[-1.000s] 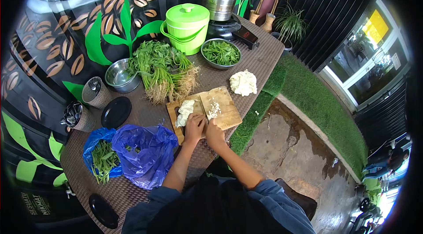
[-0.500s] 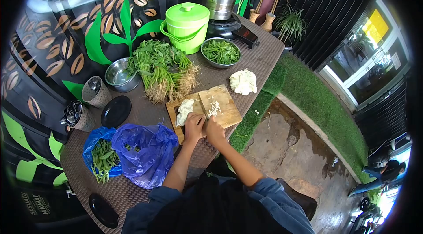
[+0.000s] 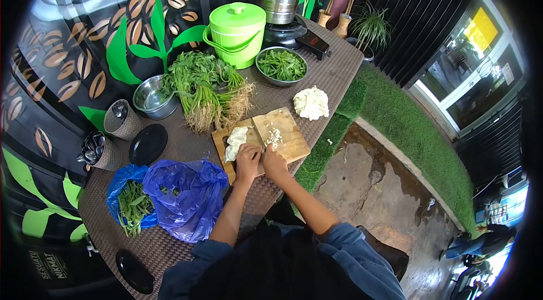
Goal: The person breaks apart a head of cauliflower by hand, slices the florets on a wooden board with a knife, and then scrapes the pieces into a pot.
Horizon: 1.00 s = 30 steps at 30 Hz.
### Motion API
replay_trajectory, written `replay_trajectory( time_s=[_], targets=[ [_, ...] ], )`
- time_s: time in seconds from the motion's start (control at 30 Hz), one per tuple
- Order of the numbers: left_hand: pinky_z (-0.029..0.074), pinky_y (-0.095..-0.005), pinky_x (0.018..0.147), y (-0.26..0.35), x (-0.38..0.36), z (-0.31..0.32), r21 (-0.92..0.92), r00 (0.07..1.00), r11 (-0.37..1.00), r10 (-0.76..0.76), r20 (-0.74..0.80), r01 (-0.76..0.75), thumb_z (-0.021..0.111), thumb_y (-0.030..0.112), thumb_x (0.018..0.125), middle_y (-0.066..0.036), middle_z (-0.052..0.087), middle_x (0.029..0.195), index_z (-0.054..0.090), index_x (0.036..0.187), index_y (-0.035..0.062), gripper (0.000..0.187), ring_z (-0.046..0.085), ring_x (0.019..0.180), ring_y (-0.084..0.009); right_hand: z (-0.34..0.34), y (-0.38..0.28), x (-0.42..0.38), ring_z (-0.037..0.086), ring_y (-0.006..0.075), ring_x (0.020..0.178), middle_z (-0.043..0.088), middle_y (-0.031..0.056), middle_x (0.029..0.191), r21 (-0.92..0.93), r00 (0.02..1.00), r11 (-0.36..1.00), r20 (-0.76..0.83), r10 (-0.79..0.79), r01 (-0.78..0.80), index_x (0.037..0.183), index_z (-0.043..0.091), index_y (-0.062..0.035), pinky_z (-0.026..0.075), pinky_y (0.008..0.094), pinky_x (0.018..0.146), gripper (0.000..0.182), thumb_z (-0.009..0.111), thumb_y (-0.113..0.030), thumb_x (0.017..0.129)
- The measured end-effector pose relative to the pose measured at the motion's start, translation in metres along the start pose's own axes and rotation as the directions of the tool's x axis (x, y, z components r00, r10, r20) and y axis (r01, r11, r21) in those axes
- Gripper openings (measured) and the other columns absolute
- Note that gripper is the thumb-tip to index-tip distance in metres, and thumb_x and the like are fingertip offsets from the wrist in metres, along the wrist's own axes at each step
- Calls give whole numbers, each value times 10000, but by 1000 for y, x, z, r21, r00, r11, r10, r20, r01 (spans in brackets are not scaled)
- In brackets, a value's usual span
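Observation:
My left hand (image 3: 247, 162) is closed over the wooden cutting board (image 3: 293, 150), its fingers bent down; what they pinch is hidden. Just beyond its fingertips lies a pale, crumpled whitish piece (image 3: 235, 141). Beside it, my right hand (image 3: 274, 162) is wrapped round the handle of what looks like a knife (image 3: 259, 134), its blade a thin line running away from me across the board. To the right of the blade are small chopped white bits (image 3: 274, 137). A white, lumpy clump (image 3: 311, 102) sits on the table past the board's far right corner.
Behind the board lie rooted leafy greens (image 3: 209, 93), a bowl of cut leaves (image 3: 282, 66), a green lidded bucket (image 3: 237, 34) and a steel pot (image 3: 278, 3) on a stove. Blue plastic bags (image 3: 186, 198) stand at left. The table edge (image 3: 339, 88) runs along the right.
Both hands stay at nearly the same place on the board, with only a slight shift. The view has tilted slightly. A person in the far right background has moved.

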<state>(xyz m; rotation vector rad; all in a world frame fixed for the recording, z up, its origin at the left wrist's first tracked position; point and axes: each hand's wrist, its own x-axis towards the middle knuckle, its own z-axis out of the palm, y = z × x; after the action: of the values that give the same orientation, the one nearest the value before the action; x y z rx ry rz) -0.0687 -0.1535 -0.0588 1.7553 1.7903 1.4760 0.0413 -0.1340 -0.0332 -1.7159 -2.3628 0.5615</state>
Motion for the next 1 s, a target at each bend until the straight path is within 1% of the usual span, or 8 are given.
replay_trajectory(
  time_s=[0.17, 0.33, 0.37, 0.5, 0.57, 0.77, 0.83, 1.0],
  targets=[
    [482, -350, 807, 1, 3, -1, -10, 1000, 1000, -19, -3, 19, 662, 17, 752, -146, 672, 843, 699, 853, -34, 119, 593, 915, -278, -4, -1, -11, 668, 372, 752, 646, 248, 853, -21, 998, 999, 51, 48, -47, 1047, 410, 34, 549, 432, 624, 251, 452, -162, 895],
    [486, -357, 776, 1, 2, -2, -21, 1000, 1000, 17, -3, -17, 664, 21, 749, -156, 668, 838, 696, 834, -30, 104, 597, 888, -290, 3, -2, -8, 640, 437, 773, 626, 283, 821, 61, 996, 995, 17, 82, -83, 1074, 372, 59, 528, 479, 672, 302, 499, -92, 845],
    [486, -357, 776, 1, 0, -3, -20, 1000, 1000, 18, 2, -18, 664, 21, 749, -156, 668, 838, 696, 834, -30, 104, 597, 888, -290, 0, 2, -3, 665, 377, 769, 647, 248, 839, -30, 999, 999, 28, 39, -39, 1092, 390, 39, 547, 424, 650, 271, 432, -137, 891],
    [485, -362, 759, 3, 0, -2, -57, 998, 997, -61, -3, 60, 666, 14, 744, -166, 648, 843, 695, 833, -26, 101, 599, 869, -303, -9, 0, -8, 667, 373, 771, 649, 244, 832, -49, 998, 999, 57, 13, -10, 1101, 386, 40, 548, 425, 649, 279, 449, -126, 886],
    [485, -364, 756, 1, 1, -2, -76, 996, 994, -83, -11, 82, 667, 11, 742, -168, 640, 847, 695, 834, -23, 103, 601, 864, -305, -3, -6, -16, 650, 422, 763, 636, 257, 812, 49, 994, 993, 52, 100, -103, 1034, 383, 34, 536, 471, 667, 245, 488, -100, 858],
    [483, -369, 749, 1, 2, -3, -53, 1000, 999, -11, -15, 10, 664, 8, 748, -165, 631, 858, 693, 833, -21, 95, 607, 830, -309, -4, -2, -4, 643, 440, 782, 631, 283, 840, 62, 997, 996, 38, 67, -69, 1017, 399, 32, 526, 495, 682, 231, 480, -122, 864],
    [482, -373, 746, 5, 1, -4, -52, 995, 994, -100, -1, 100, 663, 4, 743, -166, 631, 855, 688, 817, -20, 81, 605, 829, -313, -17, 0, 2, 636, 443, 809, 624, 295, 850, 95, 995, 994, 88, 50, -59, 1024, 411, 39, 517, 502, 688, 225, 438, -128, 876],
    [487, -371, 739, 2, 1, -2, -58, 997, 996, -69, -38, 67, 662, -9, 733, -164, 634, 845, 690, 813, -14, 85, 610, 826, -315, -13, -7, -19, 638, 437, 808, 623, 303, 875, 114, 995, 991, 76, 66, -75, 1044, 405, 39, 517, 499, 688, 234, 461, -97, 862]
  ],
)
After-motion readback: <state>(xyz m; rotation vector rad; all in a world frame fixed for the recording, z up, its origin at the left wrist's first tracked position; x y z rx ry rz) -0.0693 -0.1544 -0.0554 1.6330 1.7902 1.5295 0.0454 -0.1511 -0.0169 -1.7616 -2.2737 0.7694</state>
